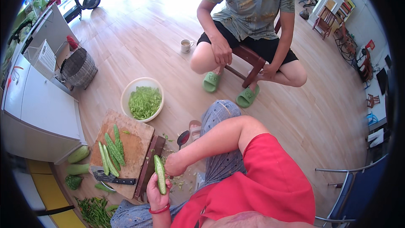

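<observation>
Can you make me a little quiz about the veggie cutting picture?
1. True or false: the left hand holds a halved gourd.
2. Where does the knife lie? A) in the bowl B) on the board C) on the floor
3. What fills the bowl?

Key
1. True; the right hand works beside it.
2. B
3. Thin green strips.
</observation>
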Motion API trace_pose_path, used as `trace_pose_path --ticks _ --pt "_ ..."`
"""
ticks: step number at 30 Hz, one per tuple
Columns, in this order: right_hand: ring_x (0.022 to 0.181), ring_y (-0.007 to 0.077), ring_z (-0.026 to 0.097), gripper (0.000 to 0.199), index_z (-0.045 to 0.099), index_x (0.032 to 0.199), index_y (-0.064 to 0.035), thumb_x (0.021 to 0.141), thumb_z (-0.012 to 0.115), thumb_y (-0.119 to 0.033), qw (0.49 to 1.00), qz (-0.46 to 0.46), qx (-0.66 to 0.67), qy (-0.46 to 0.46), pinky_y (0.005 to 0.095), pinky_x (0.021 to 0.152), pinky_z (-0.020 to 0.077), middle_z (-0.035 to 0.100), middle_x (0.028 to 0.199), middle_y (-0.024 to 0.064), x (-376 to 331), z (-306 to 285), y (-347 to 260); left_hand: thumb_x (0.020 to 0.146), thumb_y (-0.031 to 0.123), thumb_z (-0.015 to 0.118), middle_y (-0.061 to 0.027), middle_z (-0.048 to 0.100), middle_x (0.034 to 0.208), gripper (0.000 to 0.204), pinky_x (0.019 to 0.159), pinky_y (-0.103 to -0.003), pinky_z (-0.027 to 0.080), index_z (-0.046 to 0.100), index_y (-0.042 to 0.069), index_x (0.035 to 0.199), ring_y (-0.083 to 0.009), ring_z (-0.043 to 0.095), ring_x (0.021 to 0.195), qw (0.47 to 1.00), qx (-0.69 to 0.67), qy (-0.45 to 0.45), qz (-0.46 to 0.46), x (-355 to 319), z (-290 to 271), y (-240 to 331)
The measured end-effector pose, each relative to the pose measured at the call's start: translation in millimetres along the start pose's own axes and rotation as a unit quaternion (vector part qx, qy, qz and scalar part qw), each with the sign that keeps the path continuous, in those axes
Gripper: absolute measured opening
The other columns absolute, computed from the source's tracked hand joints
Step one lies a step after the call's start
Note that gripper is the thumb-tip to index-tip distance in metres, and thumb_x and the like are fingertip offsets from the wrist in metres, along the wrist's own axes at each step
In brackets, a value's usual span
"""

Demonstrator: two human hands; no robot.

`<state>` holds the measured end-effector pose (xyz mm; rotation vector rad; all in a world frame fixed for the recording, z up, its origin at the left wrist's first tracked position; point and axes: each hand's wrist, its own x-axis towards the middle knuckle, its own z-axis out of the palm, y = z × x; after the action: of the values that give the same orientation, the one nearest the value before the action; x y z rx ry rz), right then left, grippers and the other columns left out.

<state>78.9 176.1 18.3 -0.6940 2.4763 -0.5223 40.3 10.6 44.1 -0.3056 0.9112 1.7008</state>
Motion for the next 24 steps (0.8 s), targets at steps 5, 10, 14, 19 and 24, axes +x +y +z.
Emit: trace_pose_path --ticks 5,10,14,19,24 --pt "0.076 0.0313 0.062 0.021 0.064 0.075 -0.001 0.076 0.05 -0.017 1.0 0.002 -0.02 -0.02 0.0406 0.068 0.0486 0.063 0.078 0.0171 1 -1 0 0.086 0.021 0.045 -0.0079 0.055 0.078 0.023 0.054 -0.028 0.042 0.049 0.003 0.1 -0.0163 0.053 0.058 1.0 0.0 0.006 0.001 1 -2 0" --pt "0.077 0.0312 0.062 0.022 0.064 0.077 -0.0005 0.076 0.05 -0.017 1.0 0.002 -0.017 -0.022 0.0408 0.068 0.0485 0.063 0.079 0.0172 1 -1 0 0.086 0.022 0.045 -0.0085 0.056 0.078 0.024 0.054 -0.028 0.043 0.05 0.003 0.099 -0.0169 0.053 0.057 1.0 0.001 0.018 0.002 0 -3 -1" --pt "0.077 0.0314 0.062 0.022 0.064 0.077 -0.0001 0.076 0.05 -0.018 1.0 0.009 -0.008 -0.013 0.0409 0.068 0.0484 0.063 0.08 0.0174 2 2 0 0.086 0.021 0.045 -0.0083 0.056 0.077 0.023 0.053 -0.028 0.042 0.05 0.003 0.099 -0.0167 0.053 0.056 1.0 0.0 0.023 -0.002 0 -3 -1" --pt "0.076 0.0324 0.061 0.021 0.063 0.076 -0.0003 0.076 0.05 -0.016 1.0 0.01 0.013 -0.003 0.0412 0.068 0.0481 0.063 0.079 0.0177 1 3 3 0.086 0.022 0.045 -0.0081 0.056 0.077 0.023 0.053 -0.028 0.042 0.05 0.003 0.097 -0.0171 0.053 0.056 1.0 0.005 0.02 -0.005 3 -6 -4" --pt "0.075 0.0326 0.061 0.018 0.062 0.075 -0.0007 0.075 0.049 -0.014 1.0 0.023 0.017 0.003 0.0421 0.066 0.0478 0.063 0.079 0.0176 1 -8 1 0.086 0.022 0.045 -0.0069 0.056 0.073 0.022 0.051 -0.029 0.043 0.051 0.003 0.096 -0.0177 0.054 0.054 1.0 -0.001 0.006 -0.01 15 -14 1"
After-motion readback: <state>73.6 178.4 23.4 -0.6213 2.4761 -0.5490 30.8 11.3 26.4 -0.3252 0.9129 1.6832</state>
